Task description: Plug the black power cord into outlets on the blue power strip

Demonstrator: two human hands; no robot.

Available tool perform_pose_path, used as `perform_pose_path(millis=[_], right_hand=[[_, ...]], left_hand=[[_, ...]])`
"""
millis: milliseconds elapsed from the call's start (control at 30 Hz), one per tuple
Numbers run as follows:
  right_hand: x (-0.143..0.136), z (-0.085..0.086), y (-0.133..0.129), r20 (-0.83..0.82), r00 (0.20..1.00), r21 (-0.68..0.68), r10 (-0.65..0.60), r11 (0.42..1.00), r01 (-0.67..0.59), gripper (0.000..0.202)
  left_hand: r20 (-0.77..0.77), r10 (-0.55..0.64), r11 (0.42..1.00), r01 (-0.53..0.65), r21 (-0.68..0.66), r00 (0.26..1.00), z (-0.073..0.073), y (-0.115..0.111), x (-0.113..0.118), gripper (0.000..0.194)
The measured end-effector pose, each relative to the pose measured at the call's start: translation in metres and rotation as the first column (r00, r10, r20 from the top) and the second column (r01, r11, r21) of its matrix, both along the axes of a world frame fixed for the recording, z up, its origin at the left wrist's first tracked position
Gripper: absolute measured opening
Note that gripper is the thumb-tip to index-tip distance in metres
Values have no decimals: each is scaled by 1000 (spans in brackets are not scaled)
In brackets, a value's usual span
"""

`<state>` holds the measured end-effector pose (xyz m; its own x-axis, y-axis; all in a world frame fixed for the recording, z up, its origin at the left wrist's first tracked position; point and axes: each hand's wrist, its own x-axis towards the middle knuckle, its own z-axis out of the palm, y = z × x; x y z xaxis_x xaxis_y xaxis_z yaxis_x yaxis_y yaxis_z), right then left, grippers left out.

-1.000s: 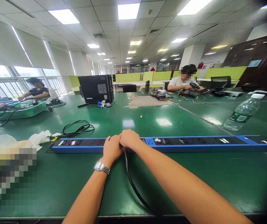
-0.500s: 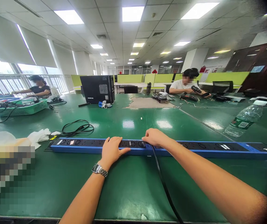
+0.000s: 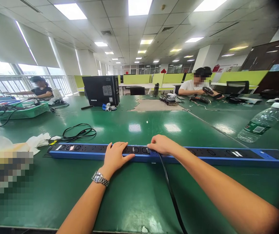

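A long blue power strip (image 3: 90, 156) with black sockets lies across the green table in front of me. My left hand (image 3: 116, 156), a metal-banded watch at its wrist, lies across the strip left of its middle; the fingers reach over the far edge and the thumb stretches along the near side. My right hand (image 3: 161, 144) is closed in a pinch over the middle of the strip. Whatever its fingertips hold is hidden. From beneath that hand a thick black cable (image 3: 170, 188) runs toward me, past the table's near edge.
A coiled black cord (image 3: 80, 132) lies behind the strip. A plastic bottle (image 3: 261, 125) appears tilted at right. Farther back are a black computer case (image 3: 101, 91), a green basket (image 3: 29, 111) with cables, and two people. Crumpled white wrapping (image 3: 38, 143) sits at left.
Both hands stay in place on the power strip. The view shifts slightly, with the strip's left end a little farther left and the bottle farther right.
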<state>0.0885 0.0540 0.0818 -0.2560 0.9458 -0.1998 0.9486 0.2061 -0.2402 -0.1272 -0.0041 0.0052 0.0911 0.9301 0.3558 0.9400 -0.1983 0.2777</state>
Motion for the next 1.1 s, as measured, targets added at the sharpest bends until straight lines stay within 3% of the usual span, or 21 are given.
perform_pose_path(millis=[233, 467, 767, 1100], right_hand=[[-12, 8, -6, 57, 996, 14, -69, 998, 68, 31], [-9, 5, -4, 51, 996, 12, -78, 997, 77, 33], [-22, 7, -15, 113, 991, 82, -77, 994, 67, 35], [-1, -3, -10, 90, 993, 117, -78, 991, 67, 31]], left_hand=[[4, -149, 989, 149, 0, 989, 1, 7, 23, 55], [-39, -219, 976, 219, -20, 975, -1, 12, 42, 48], [-80, -241, 970, 242, 0, 967, -2, 9, 42, 41], [-163, -246, 966, 255, 35, 955, -5, 6, 42, 39]])
